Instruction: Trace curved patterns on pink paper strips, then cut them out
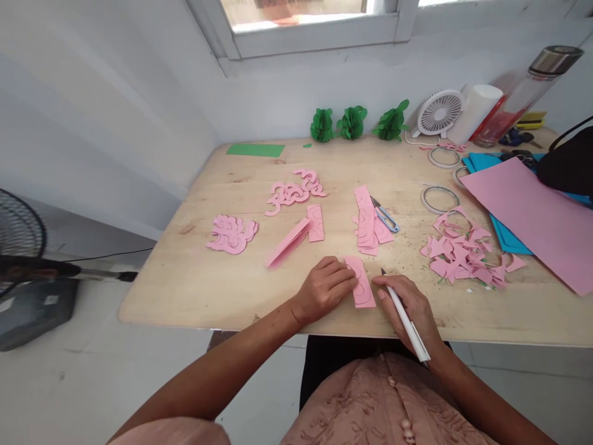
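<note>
Near the table's front edge, my left hand [327,289] is closed on the left side of a pink paper strip [364,290] marked with curved pencil lines. Just right of the strip, my right hand [410,306] grips a white pen [407,324], its dark tip pointing up and left, off the paper. More marked strips [365,219] lie beyond, beside small blue thread snips [385,217]. A folded pink sheet [290,242] and a short marked strip [315,223] rest left of them. Curved pink cut-outs [294,193] and a stack of scalloped ones [230,234] lie farther left.
Pink scraps [463,253] and tape rolls [440,200] lie at right, near a large pink sheet [537,216] over blue sheets [509,238]. Green paper figures [352,123], a small fan [439,114] and a bottle [523,99] stand along the wall. A green strip [256,150] lies back left.
</note>
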{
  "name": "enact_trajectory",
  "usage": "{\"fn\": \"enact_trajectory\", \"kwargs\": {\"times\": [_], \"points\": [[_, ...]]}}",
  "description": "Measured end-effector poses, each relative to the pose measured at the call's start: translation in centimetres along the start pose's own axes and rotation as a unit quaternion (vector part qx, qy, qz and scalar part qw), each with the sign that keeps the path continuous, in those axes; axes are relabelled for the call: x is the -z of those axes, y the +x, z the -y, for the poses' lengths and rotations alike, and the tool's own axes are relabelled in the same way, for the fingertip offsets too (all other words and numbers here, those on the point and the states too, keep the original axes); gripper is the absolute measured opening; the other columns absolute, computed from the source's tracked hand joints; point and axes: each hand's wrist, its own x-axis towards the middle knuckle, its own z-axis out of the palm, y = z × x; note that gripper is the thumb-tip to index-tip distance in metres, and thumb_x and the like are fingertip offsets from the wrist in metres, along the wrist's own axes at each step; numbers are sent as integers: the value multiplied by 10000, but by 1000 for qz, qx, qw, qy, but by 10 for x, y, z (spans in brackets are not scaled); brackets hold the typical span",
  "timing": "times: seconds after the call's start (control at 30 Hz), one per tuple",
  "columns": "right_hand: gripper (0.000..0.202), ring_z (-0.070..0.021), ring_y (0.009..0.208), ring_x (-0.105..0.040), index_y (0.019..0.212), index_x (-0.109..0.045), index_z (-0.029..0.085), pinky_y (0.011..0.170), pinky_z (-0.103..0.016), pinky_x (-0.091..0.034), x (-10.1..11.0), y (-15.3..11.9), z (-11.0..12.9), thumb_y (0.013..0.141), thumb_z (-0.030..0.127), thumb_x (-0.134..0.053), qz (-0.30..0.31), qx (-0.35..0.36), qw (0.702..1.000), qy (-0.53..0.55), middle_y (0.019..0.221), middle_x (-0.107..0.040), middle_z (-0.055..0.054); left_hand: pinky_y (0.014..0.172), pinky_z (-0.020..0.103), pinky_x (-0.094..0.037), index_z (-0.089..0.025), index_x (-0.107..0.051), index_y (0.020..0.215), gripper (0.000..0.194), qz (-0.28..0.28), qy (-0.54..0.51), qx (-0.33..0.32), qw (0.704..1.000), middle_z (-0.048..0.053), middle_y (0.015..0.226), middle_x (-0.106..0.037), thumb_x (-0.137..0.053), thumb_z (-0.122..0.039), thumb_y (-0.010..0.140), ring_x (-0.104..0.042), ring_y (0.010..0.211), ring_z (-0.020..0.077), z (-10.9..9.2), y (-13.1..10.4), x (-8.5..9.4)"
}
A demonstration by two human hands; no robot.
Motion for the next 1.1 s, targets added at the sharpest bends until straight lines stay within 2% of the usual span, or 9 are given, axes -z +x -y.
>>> {"fn": "enact_trajectory", "kwargs": {"times": [0.3, 0.4, 0.57, 0.8, 0.93, 1.1], "points": [[250, -228, 917, -647, 1108, -608, 227, 833, -403, -487, -5, 4, -1, 888, 179, -499, 42, 61, 996, -45, 968, -715, -75, 736, 297, -425, -144, -590, 838, 147, 104, 24, -30, 994, 25, 824, -675, -488, -129, 943, -571, 757, 121, 2, -3, -1], [294, -234, 981, -620, 1150, -591, 233, 862, -412, -452, -5, 5, 1, 891, 148, -481, 74, 80, 992, -67, 1039, -705, -78, 741, 299, -425, -143, -584, 822, 161, 113, 29, -36, 992, 22, 804, -663, -481, -131, 946, -559, 748, 122, 2, -3, -1], [349, -248, 1072, -568, 1253, -530, 224, 875, -410, -403, -2, 5, 1, 921, 161, -441, 132, 78, 987, -51, 1047, -685, -87, 741, 304, -433, -135, -585, 829, 168, 128, 43, -54, 989, 25, 788, -652, -467, -117, 948, -564, 762, 133, 1, -3, -1], [377, -253, 1047, -578, 1252, -547, 223, 846, -397, -397, -4, 4, -1, 896, 141, -454, 130, 87, 986, -63, 1005, -688, -84, 728, 304, -442, -140, -578, 781, 224, 160, 68, -72, 982, 23, 758, -633, -441, -116, 957, -545, 727, 133, -1, 1, 5], [406, -260, 1053, -583, 1261, -553, 230, 843, -404, -410, -4, 2, -2, 882, 126, -451, 120, 101, 985, -73, 1015, -692, -83, 757, 327, -451, -111, -610, 919, 171, 199, 101, -77, 972, 74, 890, -652, -442, -113, 950, -569, 824, 168, -10, -1, 14], [409, -270, 1052, -587, 1265, -562, 251, 856, -427, -423, -5, 0, -3, 884, 141, -463, 118, 103, 984, -81, 1025, -699, -83, 835, 370, -449, -99, -586, 1083, 202, 206, 123, -20, 971, 123, 1107, -635, -437, -130, 950, -557, 1003, 216, -24, -11, 19]]}}
